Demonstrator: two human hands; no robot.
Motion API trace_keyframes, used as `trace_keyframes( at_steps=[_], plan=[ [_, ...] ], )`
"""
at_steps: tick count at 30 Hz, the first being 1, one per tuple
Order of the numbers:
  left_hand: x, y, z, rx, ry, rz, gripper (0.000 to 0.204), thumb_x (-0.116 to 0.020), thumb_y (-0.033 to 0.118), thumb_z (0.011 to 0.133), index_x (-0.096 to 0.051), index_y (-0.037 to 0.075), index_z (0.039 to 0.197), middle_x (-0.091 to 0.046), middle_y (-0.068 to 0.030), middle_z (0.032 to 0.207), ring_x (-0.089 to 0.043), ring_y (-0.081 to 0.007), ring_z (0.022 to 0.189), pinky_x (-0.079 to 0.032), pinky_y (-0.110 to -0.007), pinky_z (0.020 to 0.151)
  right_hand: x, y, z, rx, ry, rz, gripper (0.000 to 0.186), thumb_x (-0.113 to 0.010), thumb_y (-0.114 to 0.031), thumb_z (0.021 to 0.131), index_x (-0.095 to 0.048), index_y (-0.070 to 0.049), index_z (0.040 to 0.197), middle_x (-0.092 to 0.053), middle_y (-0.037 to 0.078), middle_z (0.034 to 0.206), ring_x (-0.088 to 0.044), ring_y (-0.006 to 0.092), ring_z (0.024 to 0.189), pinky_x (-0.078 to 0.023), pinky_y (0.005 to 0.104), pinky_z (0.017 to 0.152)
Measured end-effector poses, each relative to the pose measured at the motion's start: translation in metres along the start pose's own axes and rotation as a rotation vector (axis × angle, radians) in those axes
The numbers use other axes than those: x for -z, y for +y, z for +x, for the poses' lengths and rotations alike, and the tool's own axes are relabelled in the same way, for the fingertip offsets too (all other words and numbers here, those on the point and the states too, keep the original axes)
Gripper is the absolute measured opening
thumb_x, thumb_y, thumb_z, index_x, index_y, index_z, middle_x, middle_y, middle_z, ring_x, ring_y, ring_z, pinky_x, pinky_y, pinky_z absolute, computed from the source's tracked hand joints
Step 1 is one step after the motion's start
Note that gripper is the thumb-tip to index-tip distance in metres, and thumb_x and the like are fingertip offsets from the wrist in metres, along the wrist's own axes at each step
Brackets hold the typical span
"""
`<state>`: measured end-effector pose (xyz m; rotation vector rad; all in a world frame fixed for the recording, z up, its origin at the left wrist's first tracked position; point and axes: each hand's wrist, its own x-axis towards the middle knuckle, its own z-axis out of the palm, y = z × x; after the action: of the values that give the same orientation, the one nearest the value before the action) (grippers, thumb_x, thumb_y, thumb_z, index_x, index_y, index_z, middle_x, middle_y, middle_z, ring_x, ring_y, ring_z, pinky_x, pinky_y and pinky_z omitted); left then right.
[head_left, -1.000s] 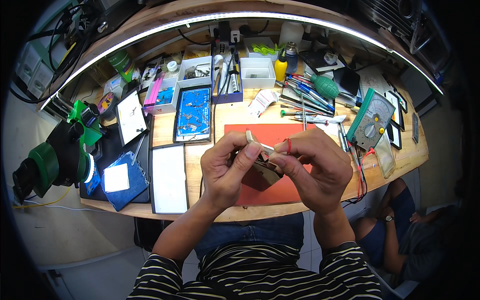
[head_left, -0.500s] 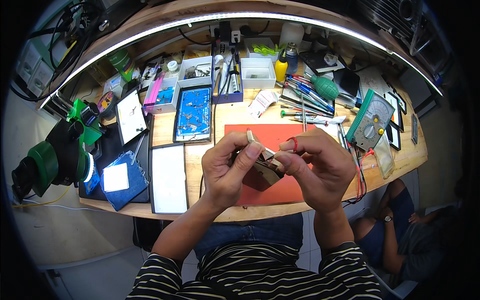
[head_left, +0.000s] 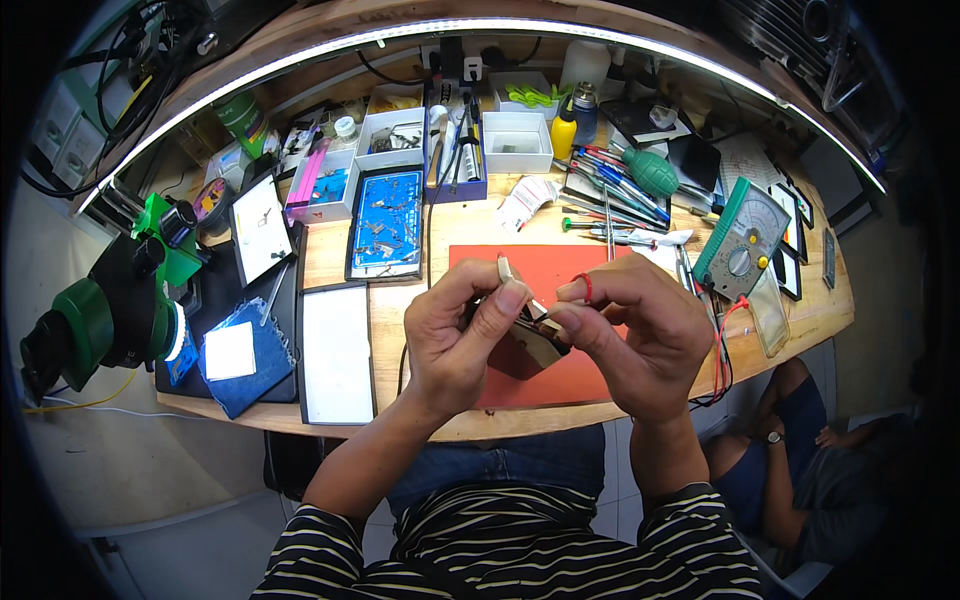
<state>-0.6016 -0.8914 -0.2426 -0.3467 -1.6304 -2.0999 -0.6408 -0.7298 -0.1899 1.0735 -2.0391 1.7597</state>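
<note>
Right at the frame's centre, above the red mat (head_left: 590, 270) on the worktop (head_left: 395, 300), both hands grip a small brown device (head_left: 528, 345). The left hand (head_left: 455, 335) clasps its body; the right hand (head_left: 635, 335) pinches its upper edge, long axis running upper left to lower right

Both hands meet over the mat (head_left: 560, 268), which lies on the bench (head_left: 400, 425): the left hand (head_left: 455, 335) and right hand (head_left: 635, 330) hold a small device (head_left: 528, 345) between them. Left of the mat lie a parts tray (head_left: 385, 225) and, nearer the person, a blank pad (head_left: 335, 350); farther left stands a microscope (head_left: 110, 300). Right of the mat sits a meter (head_left: 742, 240), with screwdrivers (head_left: 620, 185) behind the mat.
</note>
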Motion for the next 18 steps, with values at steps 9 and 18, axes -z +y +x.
trace_keyframes(
  at_steps=[9, 18],
  plan=[
    [-0.0006, 0.0027, -0.0009, 0.012, -0.001, -0.012, 0.012, -0.058, 0.009, 0.097, -0.063, -0.002, 0.098, -0.064, -0.0037, 0.086, -0.057, -0.0056, 0.077, -0.045, -0.020, 0.069, -0.0011, -0.0055, 0.0043, 0.036, -0.028, -0.109, 0.013, -0.074, 0.001, 0.079, -0.068, 0.000, 0.090, -0.066, 0.007, 0.080, -0.063, 0.0126, 0.067, -0.051, 0.0233, 0.050],
    [0.0005, 0.0043, -0.0017, 0.006, -0.009, 0.033, 0.013, -0.057, 0.009, 0.096, -0.062, -0.002, 0.097, -0.065, -0.0067, 0.088, -0.058, -0.0083, 0.079, -0.045, -0.022, 0.072, -0.0001, -0.0035, 0.0053, 0.106, -0.052, -0.150, 0.015, -0.078, -0.004, 0.076, -0.068, -0.001, 0.087, -0.066, 0.006, 0.077, -0.061, 0.0113, 0.069, -0.049, 0.0209, 0.051]
  ],
)
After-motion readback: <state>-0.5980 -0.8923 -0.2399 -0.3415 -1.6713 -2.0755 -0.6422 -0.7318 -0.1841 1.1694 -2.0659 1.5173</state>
